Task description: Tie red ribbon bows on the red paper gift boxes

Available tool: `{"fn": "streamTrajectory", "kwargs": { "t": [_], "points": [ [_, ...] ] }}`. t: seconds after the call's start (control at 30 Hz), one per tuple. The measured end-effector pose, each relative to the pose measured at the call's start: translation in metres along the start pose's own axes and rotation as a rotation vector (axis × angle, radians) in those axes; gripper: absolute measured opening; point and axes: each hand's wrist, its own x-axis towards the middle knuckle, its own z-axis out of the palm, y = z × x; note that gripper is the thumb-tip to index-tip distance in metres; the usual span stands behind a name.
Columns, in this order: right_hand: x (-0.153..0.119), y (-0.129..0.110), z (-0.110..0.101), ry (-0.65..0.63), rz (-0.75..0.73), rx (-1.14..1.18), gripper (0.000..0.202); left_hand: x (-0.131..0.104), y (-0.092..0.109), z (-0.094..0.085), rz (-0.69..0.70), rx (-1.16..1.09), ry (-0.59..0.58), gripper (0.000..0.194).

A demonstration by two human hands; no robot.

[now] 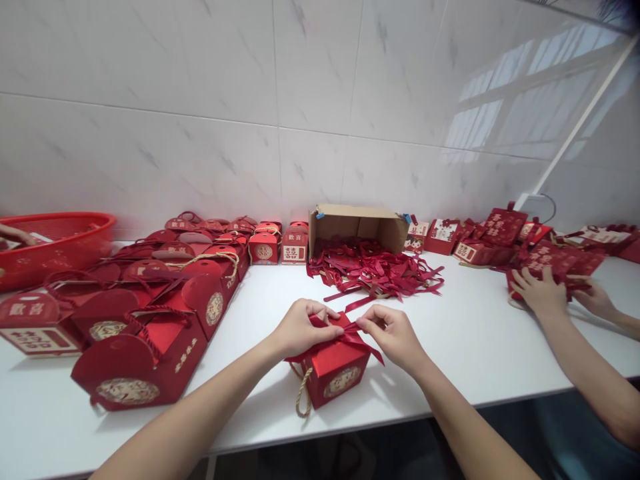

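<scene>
Ribbon lies across the top of a red box, gathered there and pinched from both sides; the box stands on the table, in front of the carton and near the table's edge. Left hand closes thumb and fingers on the gathered part, probably to keep it from slipping on the lid. Right hand, just across from it, nips the ribbon between thumb and fingertips, seemingly to keep it taut. Fingers cover the middle, so whether it is a knot or a bow I cannot tell. Placing the box so near the edge likely spares the arms a long reach.

Red ribbons spill in a loose pile from the carton, which rests on its side with its mouth facing forward, presumably so strips can be drawn out easily. To the carton's left, boxes stand packed in rows, which seems to save room; far left of it is a red plastic basket. To its right, a co-worker's hands rest among more red packaging.

The ribbon is satiny and limp, with a pointed tail; the box is matt card, crisp-edged, with a pale round medallion. A twisted gold cord hangs in a stiff loop at its side. The carton is plain brown board.
</scene>
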Motion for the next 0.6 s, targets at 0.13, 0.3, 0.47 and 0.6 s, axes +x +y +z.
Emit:
{"fn": "streamTrajectory", "kwargs": {
  "t": [0.13,0.3,0.47,0.6],
  "points": [
    [-0.001,-0.003,0.001,0.001,-0.009,0.001,0.018,0.002,-0.001,-0.002,-0.007,-0.006,0.01,0.044],
    [0.005,0.003,-0.001,0.01,-0.05,0.031,0.02,0.004,-0.003,-0.003,-0.017,-0.042,0.013,0.034],
    [0.011,0.029,-0.011,-0.065,0.001,0.166,0.04,0.006,-0.005,-0.006,-0.015,-0.229,0.009,0.036],
    [0.004,0.05,-0.023,-0.49,-0.018,0.086,0.067,0.009,-0.012,-0.009,-0.104,-0.345,0.076,0.031]
  ]
}}
